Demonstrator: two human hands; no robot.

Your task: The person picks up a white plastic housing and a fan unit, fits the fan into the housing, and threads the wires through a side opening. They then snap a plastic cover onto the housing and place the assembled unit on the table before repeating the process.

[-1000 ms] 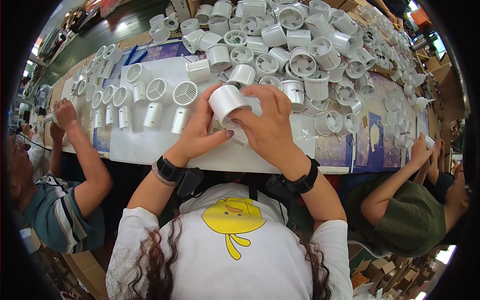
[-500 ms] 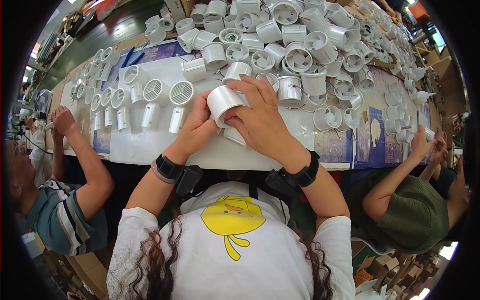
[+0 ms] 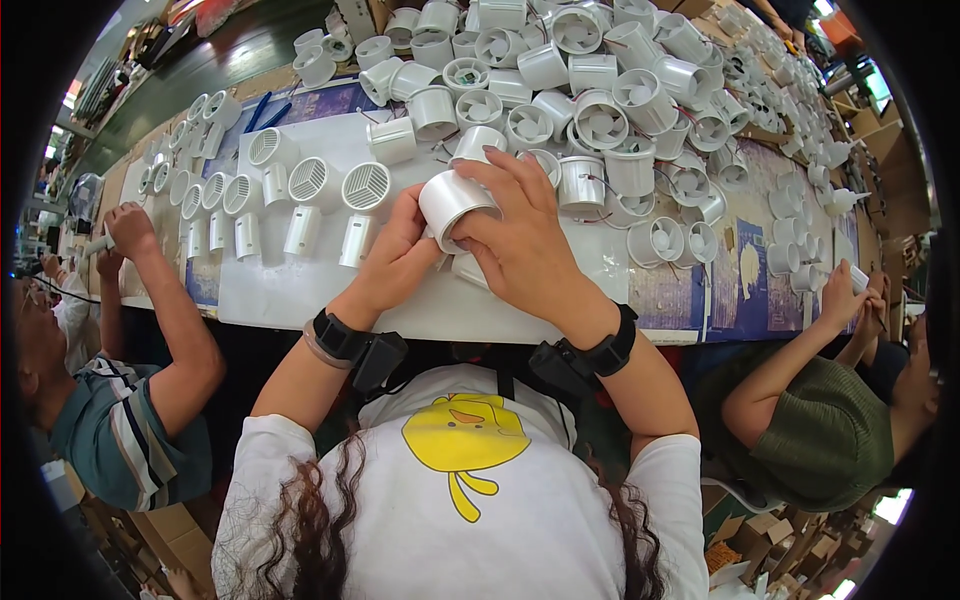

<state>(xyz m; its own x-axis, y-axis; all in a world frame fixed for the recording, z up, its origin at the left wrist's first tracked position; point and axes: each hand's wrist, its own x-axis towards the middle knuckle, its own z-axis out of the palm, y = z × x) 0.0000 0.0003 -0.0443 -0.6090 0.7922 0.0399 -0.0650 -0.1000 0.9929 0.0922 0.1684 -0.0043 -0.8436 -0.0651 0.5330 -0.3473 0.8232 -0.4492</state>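
A white plastic cylinder (image 3: 450, 203) is held between both my hands above the work surface, its open end tilted toward me. My left hand (image 3: 392, 252) grips its left side, fingers partly hidden behind it. My right hand (image 3: 535, 240) curls over the right side, with fingertips on top and the thumb at the rim of the opening. Beneath them a white plastic piece (image 3: 468, 270) lies on the white board (image 3: 300, 312), partly covered by my right hand. What is inside the cylinder cannot be made out.
A heap of white fan housings (image 3: 601, 120) with thin wires fills the far side. Grille-topped white cylinders (image 3: 313, 180) stand in a row at left, near blue-handled pliers (image 3: 268, 115). Co-workers sit at left (image 3: 130, 430) and right (image 3: 820, 430); white rings (image 3: 783, 255) lie at right.
The cylinder has shifted very slightly to the right and tilted a little in my hands. The left co-worker's hand has moved slightly.
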